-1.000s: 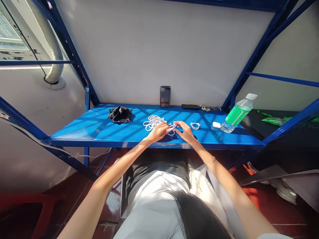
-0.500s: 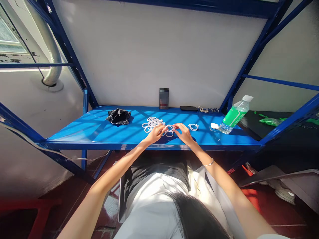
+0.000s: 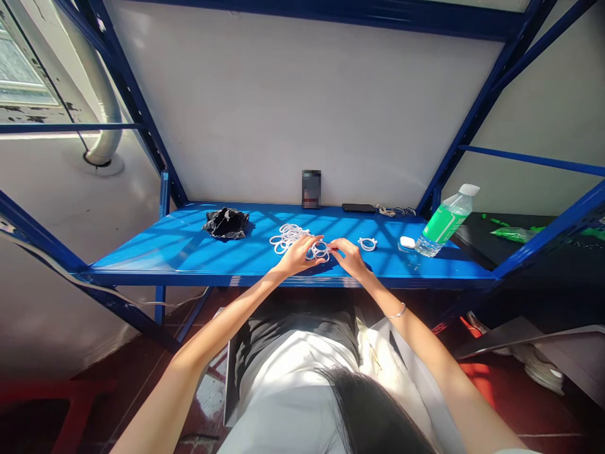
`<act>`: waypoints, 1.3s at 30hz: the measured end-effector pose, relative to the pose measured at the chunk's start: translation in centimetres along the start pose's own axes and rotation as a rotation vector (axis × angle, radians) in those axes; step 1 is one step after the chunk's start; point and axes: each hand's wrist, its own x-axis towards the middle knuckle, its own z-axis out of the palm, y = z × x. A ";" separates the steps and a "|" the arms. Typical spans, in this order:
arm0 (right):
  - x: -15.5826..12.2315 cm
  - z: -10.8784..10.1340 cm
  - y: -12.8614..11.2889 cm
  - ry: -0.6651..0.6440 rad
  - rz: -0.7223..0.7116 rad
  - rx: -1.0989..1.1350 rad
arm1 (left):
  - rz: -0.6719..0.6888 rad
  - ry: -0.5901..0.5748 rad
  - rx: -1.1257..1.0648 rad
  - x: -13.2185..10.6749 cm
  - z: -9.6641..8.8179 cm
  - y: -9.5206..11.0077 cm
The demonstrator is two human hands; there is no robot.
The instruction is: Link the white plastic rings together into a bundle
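Observation:
Thin white rings lie in a loose pile on the blue table. Just right of the pile, my left hand has its thumb and fingers apart, around a small cluster of linked white rings. My right hand pinches the right side of that cluster between thumb and fingertips. Whether the left fingertips touch the rings is hard to make out. A separate small group of white rings rests to the right of my right hand.
On the blue table a crumpled black bag stands at left. A dark box, a phone and a coiled cable are along the back. A small white case and a green-labelled water bottle stand right. Blue posts frame both sides.
My left hand's fingers have spread from a pinch on the rings. My right hand has barely moved and stays at the cluster. The view has tilted slightly.

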 end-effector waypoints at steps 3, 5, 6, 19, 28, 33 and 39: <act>0.1 -0.1 -0.2 -0.033 0.017 0.004 | 0.013 -0.013 0.066 -0.1 0.5 -0.3; 0.1 -0.1 -0.4 -0.046 0.032 0.004 | 0.004 -0.001 0.084 -0.1 0.7 -0.5; 0.2 -0.2 -0.5 -0.049 0.038 0.004 | 0.001 0.007 0.089 -0.1 0.7 -0.6; 0.1 -0.3 -0.7 -0.065 0.067 -0.053 | 0.033 0.013 0.246 -0.3 1.1 -0.5; -0.1 -0.2 -0.5 -0.059 0.064 -0.083 | 0.007 -0.026 0.274 -0.4 1.2 -0.5; 0.0 -0.3 -0.5 -0.073 0.075 -0.089 | 0.009 -0.026 0.272 -0.4 1.2 -0.5; -0.1 -0.3 -0.6 -0.069 0.065 -0.080 | 0.019 -0.024 0.269 -0.4 1.2 -0.5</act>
